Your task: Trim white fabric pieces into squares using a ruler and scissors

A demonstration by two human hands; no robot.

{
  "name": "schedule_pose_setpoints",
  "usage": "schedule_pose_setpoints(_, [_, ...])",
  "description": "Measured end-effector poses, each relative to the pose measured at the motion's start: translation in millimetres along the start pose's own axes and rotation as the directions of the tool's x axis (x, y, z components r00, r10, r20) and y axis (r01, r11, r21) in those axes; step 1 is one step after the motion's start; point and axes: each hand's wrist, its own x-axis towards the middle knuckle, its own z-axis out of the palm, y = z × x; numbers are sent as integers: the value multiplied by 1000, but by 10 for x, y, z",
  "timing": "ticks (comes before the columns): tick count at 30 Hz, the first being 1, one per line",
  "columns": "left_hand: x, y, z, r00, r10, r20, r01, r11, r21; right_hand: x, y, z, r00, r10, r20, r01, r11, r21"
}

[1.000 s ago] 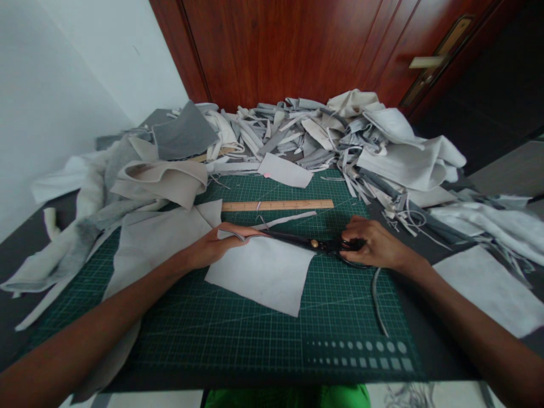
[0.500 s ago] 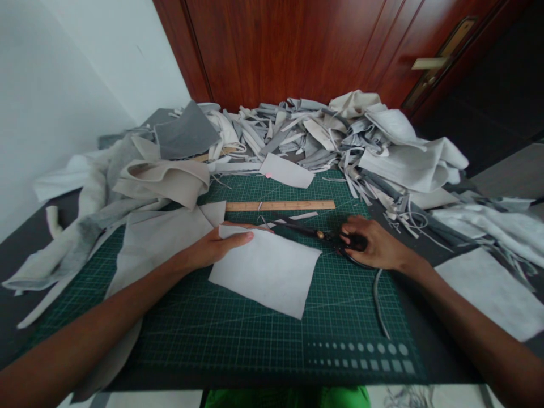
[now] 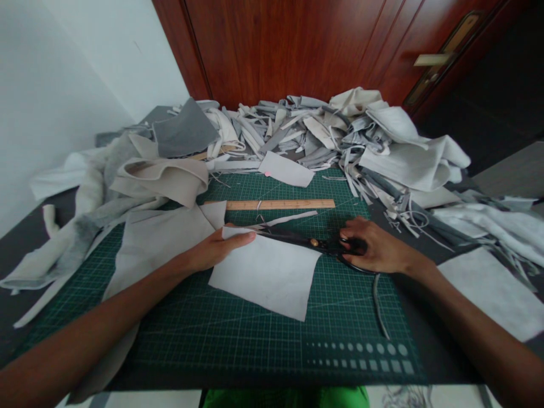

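Observation:
My left hand point(image 3: 227, 243) pinches the upper left corner of a white piece of fabric point(image 3: 266, 275), thumb on top and fingers underneath. The piece lies over a green cutting mat point(image 3: 221, 345). My right hand point(image 3: 368, 246) is closed around the handles of black scissors point(image 3: 314, 242). Their blades point left along the fabric's upper edge, and the tips reach close to my left thumb. A thin white strip point(image 3: 293, 218) lies just beyond the blades. Whether the blades are fully closed on the cloth I cannot tell.
A wooden ruler point(image 3: 289, 204) lies across the mat beyond the scissors. Scraps point(image 3: 284, 130) are heaped along the back. Folded cloth point(image 3: 165, 178) and a larger grey piece point(image 3: 157, 243) lie left; another white piece point(image 3: 493, 292) lies right. A grey cord point(image 3: 378, 306) rests on the mat.
The scissors have shifted slightly left and their blades now lie along the fabric's upper edge, nearer my left thumb. My left hand still holds the same corner.

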Motion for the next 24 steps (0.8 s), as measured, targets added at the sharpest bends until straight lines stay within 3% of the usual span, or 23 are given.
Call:
schedule_pose_setpoints(6, [21,-11,-23,998,44,33,-45,998,49,-13,-29,1,999,29,23,-29,1000,-6])
schedule_pose_setpoints(24, [-25,27,-49,995,43,92,-40,999,-36,-101,45,-57,1000,16,26,-16,1000,2])
